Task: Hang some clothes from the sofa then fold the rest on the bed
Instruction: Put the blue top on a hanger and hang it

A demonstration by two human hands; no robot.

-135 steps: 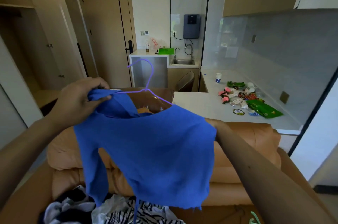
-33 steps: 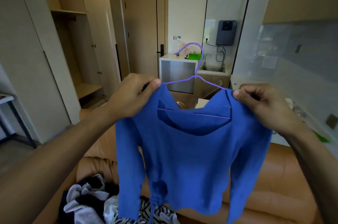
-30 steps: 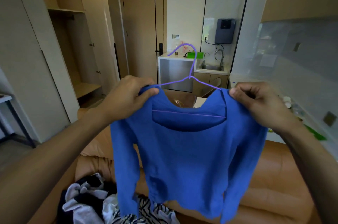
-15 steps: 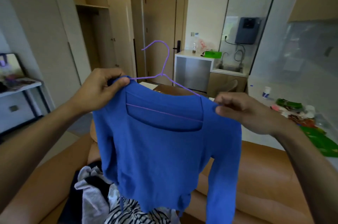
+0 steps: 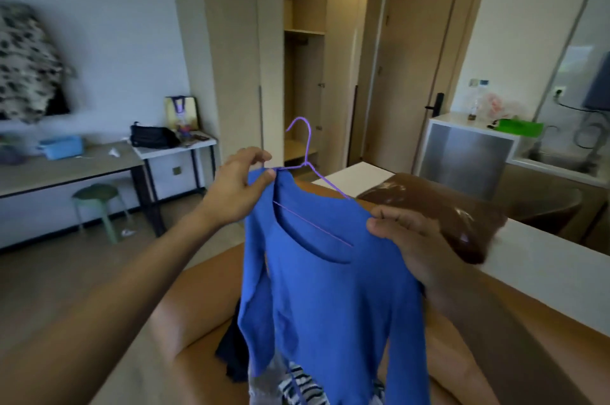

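A pale room with an open wardrobe [image 5: 303, 90] stood beyond both hands; a tan sofa [image 5: 206, 275] ran beneath them, and a white counter [image 5: 544, 269] lay out past the right hand. The blue top [image 5: 330, 312] hung between the hands, its body and sleeves dropping below the grip over a heap of clothes [image 5: 298, 386] on the sofa seat. The right hand [image 5: 407, 241] gripped one shoulder of the top, fingers curled over the cloth, lower than the other hand. The left hand [image 5: 237, 188] pinched the opposite shoulder between thumb and fingertip. A thin purple hanger [image 5: 307, 148] sat inside the neckline, its hook rising just beside and above the left hand's pinch.
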